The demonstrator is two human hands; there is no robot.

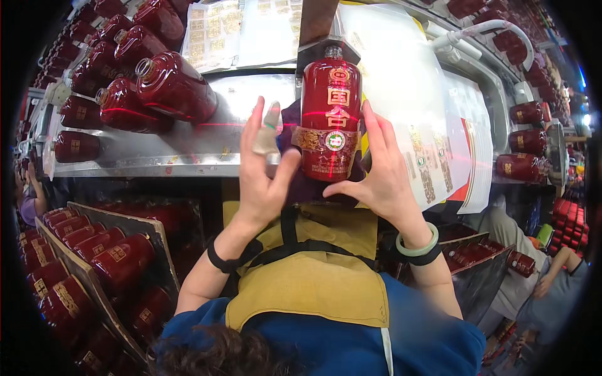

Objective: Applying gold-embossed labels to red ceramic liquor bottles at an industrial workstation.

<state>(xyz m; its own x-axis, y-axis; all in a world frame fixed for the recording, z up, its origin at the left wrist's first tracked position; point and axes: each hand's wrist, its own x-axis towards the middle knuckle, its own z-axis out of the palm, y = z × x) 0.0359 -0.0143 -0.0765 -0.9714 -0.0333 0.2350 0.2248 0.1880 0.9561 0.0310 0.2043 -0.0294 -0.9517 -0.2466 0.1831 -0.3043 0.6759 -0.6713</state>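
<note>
A dark red glass bottle [331,119] with gold lettering and a patterned gold band lies on a dark cloth [291,119], its uncapped neck pointing away from me. A red light line crosses it. Left of the bottle is my left hand [263,169], open with fingers apart; pale covers sit on some of its fingertips. On the other side, my right hand [384,172] is spread around the lower right corner of the bottle. Its fingertips are at the bottle's right side and its thumb is by the base; whether they press on the glass I cannot tell.
Several red bottles [172,88] stand on the metal table [207,166] at left. Gold decal sheets [241,31] lie at the back, and translucent sheets [395,81] at right. Below left, a wooden-edged crate [160,244] holds bottles. A curved white pipe [495,26] rises at far right; another person [549,301] is lower right.
</note>
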